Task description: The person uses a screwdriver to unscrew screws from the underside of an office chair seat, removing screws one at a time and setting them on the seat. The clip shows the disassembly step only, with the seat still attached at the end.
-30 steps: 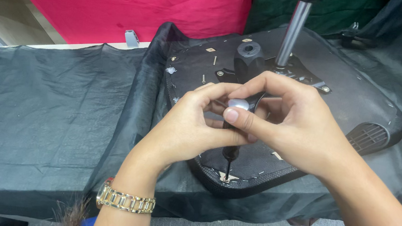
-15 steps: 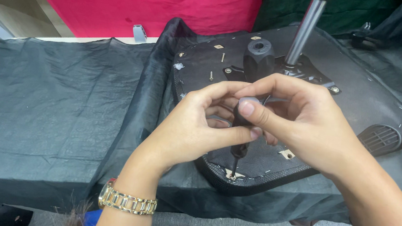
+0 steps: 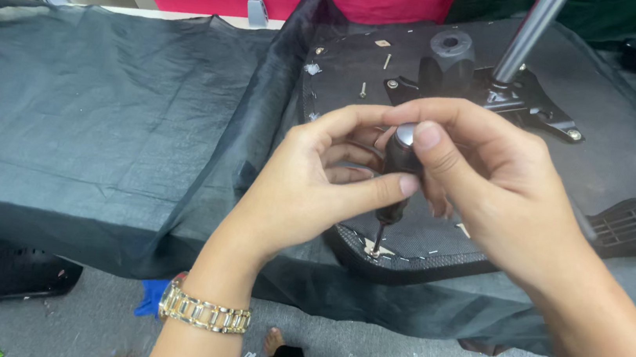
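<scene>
Your left hand (image 3: 309, 185) and right hand (image 3: 491, 181) both grip the dark handle of a screwdriver (image 3: 397, 171): left fingers wrap its side, and your right thumb rests on its silver cap. The tool stands nearly upright, tip set on a screw at the near edge of the upturned black chair seat base (image 3: 619, 163). The base lies on dark mesh fabric (image 3: 88, 115) covering the surface, and a metal post (image 3: 529, 31) rises from its bracket
</scene>
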